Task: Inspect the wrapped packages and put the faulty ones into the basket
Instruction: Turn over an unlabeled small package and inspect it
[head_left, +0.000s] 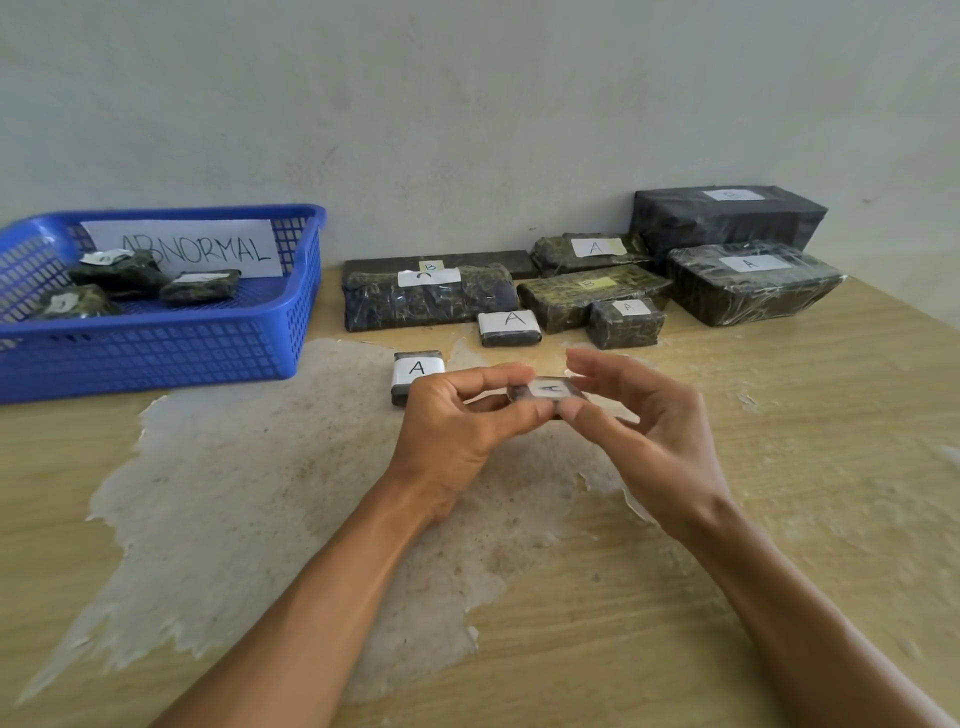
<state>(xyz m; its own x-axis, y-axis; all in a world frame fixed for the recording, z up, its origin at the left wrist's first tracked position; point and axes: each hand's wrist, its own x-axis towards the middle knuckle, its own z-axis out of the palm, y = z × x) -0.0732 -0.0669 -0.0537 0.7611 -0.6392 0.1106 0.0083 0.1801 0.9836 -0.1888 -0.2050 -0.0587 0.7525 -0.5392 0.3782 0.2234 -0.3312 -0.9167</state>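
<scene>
- It looked like a plain sorting room: a bare plastered wall stood behind a worn desk.
- Lettered wrapped packages and a blue basket signed "ABNORMAL" suggested quality checking.

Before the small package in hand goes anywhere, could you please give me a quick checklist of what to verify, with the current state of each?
1. Small package held by both hands: ok, left hand and right hand pinch its ends.
2. Label reads: ok, blurred, looks like A.
3. Wrap faulty or sound: cannot tell.
4. Blue basket has room: ok, three packages inside.
5. Path to basket: ok, only the A package lies near it.
</scene>
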